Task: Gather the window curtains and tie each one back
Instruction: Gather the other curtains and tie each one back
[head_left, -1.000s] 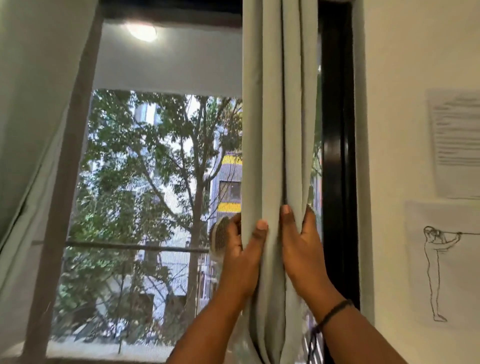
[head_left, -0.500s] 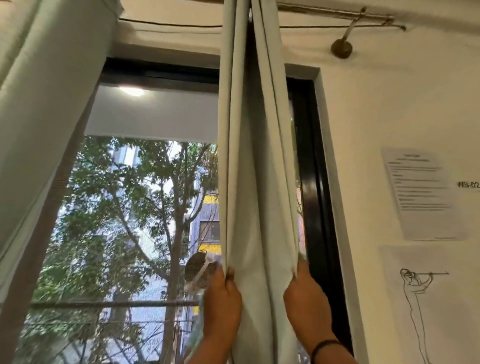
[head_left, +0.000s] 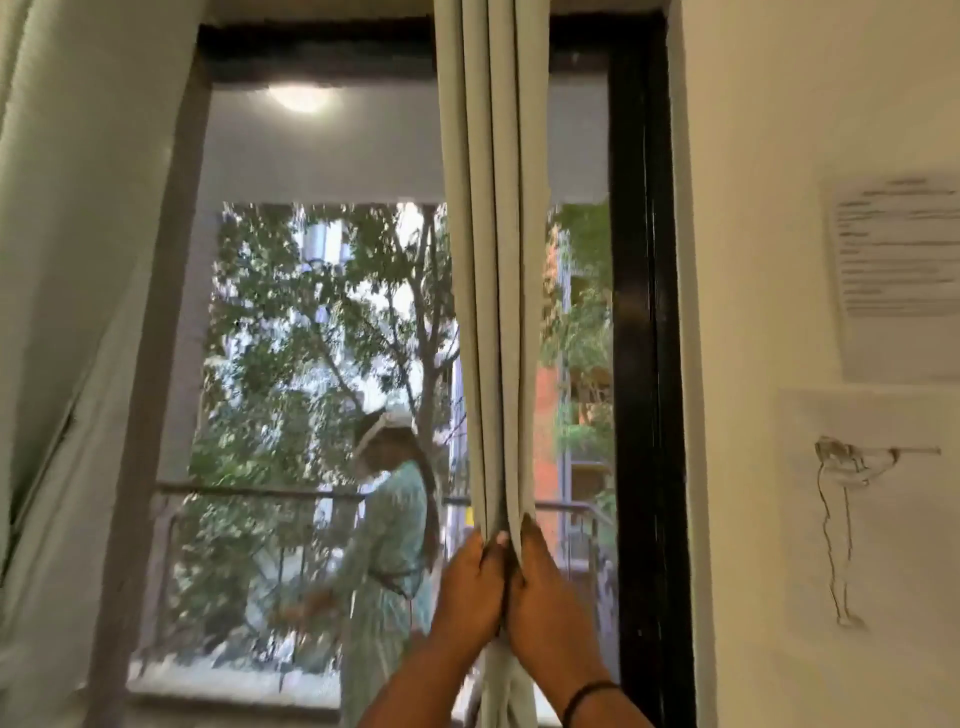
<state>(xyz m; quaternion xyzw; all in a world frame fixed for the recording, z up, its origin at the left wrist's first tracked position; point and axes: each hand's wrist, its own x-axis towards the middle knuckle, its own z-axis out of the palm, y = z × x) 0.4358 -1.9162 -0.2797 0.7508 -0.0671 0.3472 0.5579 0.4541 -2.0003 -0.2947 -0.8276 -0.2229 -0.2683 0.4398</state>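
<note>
A pale green curtain (head_left: 493, 260) hangs in tight vertical folds in front of the right half of the window. My left hand (head_left: 470, 590) and my right hand (head_left: 545, 592) squeeze its folds together from both sides, palms close, fingers curled round the bunched cloth. A black band circles my right wrist. A second pale green curtain (head_left: 78, 312) hangs slanted at the far left, drawn away from the glass.
The black window frame (head_left: 647, 364) stands just right of the gathered curtain. On the white wall (head_left: 753, 208) hang a printed sheet (head_left: 898, 249) and a line drawing (head_left: 852, 519). The glass reflects a person; trees and a balcony railing (head_left: 260, 493) lie outside.
My hands have come together, squeezing the curtain into a narrower bundle. The view has dropped, so the curtain rod is out of sight.
</note>
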